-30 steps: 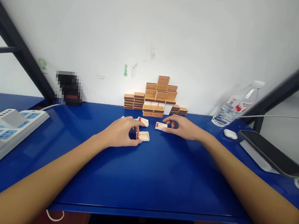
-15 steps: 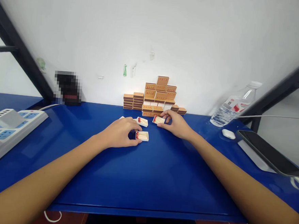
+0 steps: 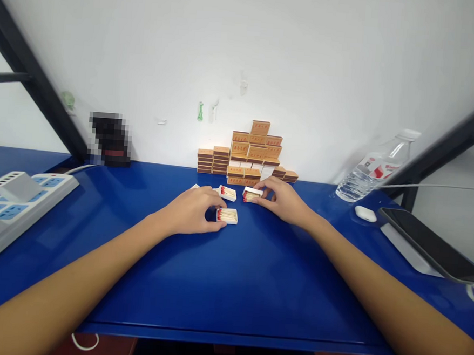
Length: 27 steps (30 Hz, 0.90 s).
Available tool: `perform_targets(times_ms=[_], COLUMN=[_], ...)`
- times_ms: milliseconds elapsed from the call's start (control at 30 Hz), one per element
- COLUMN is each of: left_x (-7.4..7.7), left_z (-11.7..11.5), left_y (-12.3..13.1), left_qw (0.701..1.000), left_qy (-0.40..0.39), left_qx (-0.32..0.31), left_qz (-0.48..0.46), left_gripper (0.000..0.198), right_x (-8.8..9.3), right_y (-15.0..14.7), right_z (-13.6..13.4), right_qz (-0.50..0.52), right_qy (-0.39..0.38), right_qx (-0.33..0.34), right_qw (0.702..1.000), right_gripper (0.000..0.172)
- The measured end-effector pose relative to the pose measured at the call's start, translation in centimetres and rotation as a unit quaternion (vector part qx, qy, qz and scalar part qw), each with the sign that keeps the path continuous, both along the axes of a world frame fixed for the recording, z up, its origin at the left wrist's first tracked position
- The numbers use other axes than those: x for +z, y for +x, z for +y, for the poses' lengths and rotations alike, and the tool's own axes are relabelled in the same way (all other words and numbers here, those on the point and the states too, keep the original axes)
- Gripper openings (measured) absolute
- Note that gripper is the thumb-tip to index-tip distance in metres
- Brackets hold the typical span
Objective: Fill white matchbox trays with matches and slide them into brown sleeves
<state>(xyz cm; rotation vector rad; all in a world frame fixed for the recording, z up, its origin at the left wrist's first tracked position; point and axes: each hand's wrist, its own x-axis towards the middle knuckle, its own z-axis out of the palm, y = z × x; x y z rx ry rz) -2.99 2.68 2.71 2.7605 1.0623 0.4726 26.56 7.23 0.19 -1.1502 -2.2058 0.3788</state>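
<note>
With its thumb and fingers around one end, my left hand grips a white matchbox tray full of red-tipped matches on the table. Just behind it lies a second matchbox tray with fewer matches showing. My right hand pinches a third matchbox tray by its right end; this one is tilted so its matches face me. Another white piece is mostly hidden behind my left hand. Close behind the trays rises a stack of orange-brown matchboxes.
Shorter matchbox piles flank the stack against the wall. A power strip lies at left. On the right are a leaning water bottle, a white earphone case and a phone. The blue table ends at a front edge.
My right hand has tipped its matchbox tray toward me from a flatter position. My left hand keeps its hold on the front tray. The whole view has shifted slightly.
</note>
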Motion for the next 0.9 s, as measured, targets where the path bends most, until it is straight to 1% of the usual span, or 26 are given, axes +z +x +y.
perform_targets(times_ms=[133,233,367,500,600,767,900], left_x=[-0.2,-0.2,-0.2,-0.2,-0.2,-0.2,-0.3], left_z=[0.1,0.2,0.1,0.1,0.1,0.1,0.1], left_y=[0.0,0.0,0.0,0.0,0.0,0.0,0.0], left_qw=[1.000,1.000,1.000,1.000,1.000,1.000,1.000], left_qy=[0.004,0.009,0.010,0.011,0.013,0.019,0.020], left_qx=[-0.008,-0.008,-0.008,-0.008,-0.007,-0.011,-0.013], left_qz=[-0.006,-0.005,0.000,0.001,0.001,-0.001,-0.004], left_gripper=[0.034,0.033,0.034,0.033,0.033,0.032,0.031], right_x=[0.5,0.3,-0.5,-1.2,-1.1,-0.8,-1.1], right_y=[-0.2,-0.2,-0.4,-1.0,-1.3,-0.9,-1.1], right_z=[-0.6,-0.6,-0.6,-0.7,-0.7,-0.7,-0.4], right_qz=[-0.019,-0.034,-0.051,-0.066,-0.066,-0.053,-0.095], right_qy=[0.014,0.045,0.110,0.191,0.245,0.289,0.332], right_qx=[0.005,0.010,0.007,0.003,-0.014,-0.044,-0.093], right_qw=[1.000,0.998,0.993,0.979,0.967,0.955,0.934], right_gripper=[0.022,0.019,0.015,0.018,0.018,0.017,0.017])
